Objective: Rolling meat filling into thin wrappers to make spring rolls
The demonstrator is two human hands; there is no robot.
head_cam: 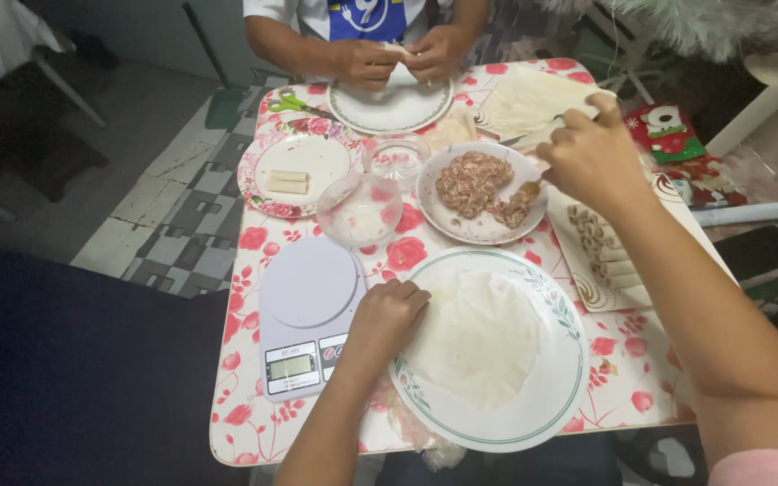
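My left hand (387,315) rests curled at the left rim of a white plate (558,396), touching the edge of a thin round wrapper (479,337) spread on it. My right hand (592,153) grips a spoon (533,187) whose tip sits in the minced meat filling (474,183) inside a white bowl (461,225). Finished rolls (601,252) lie in a row on a tray just under my right forearm.
A digital kitchen scale (306,315) stands left of my plate. A glass bowl (359,210), a small glass dish (395,157), a floral plate with two rolls (288,182), green scissors (288,101) and stacked wrappers (533,99) surround it. Across the table another person's hands (398,61) roll a wrapper.
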